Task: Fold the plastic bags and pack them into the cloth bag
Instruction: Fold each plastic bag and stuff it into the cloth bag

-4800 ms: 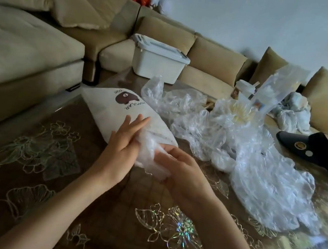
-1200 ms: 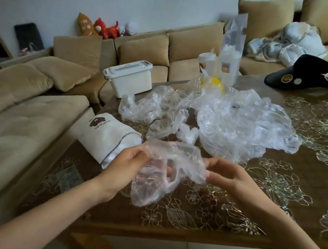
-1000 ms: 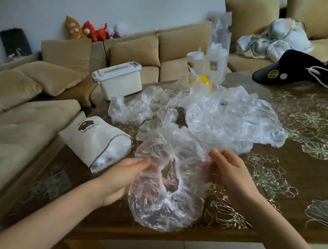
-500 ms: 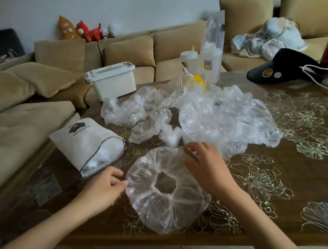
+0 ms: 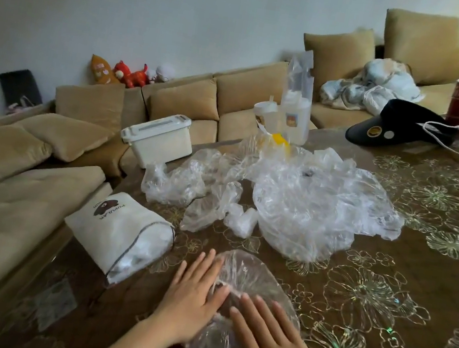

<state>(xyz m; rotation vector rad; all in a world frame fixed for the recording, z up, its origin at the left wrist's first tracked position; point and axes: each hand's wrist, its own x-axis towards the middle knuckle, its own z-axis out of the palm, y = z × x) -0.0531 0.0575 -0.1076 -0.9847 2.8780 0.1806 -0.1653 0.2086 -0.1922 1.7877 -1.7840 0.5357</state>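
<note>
A: Hands?

B: Both flat. Left hand (image 5: pixel 192 298) and right hand (image 5: pixel 272 345) lie palm down, fingers straight, pressing the clear plastic bag (image 5: pixel 251 274) onto the table (image 5: pixel 382 305). Neither is gripping anything.

A: Versus half a second ago?

B: Then the right hand pinched the bag's far rim and the left sat curled at its left edge. The bag lay as an open ring with a hole in the middle. Now the hole is closed up and the bag is squashed flat under both palms at the near edge.

A: Cloth bag?

B: White cloth bag (image 5: pixel 118 234) is unmoved, just left of the hands at the table's left edge, with its mouth facing near-right and plastic showing inside.

A: The rest?

B: Pile of plastic bags (image 5: pixel 307 208) is unchanged, far of the hands at mid-table. White storage box (image 5: pixel 158 139) is on the sofa (image 5: pixel 20 199) beyond.
</note>
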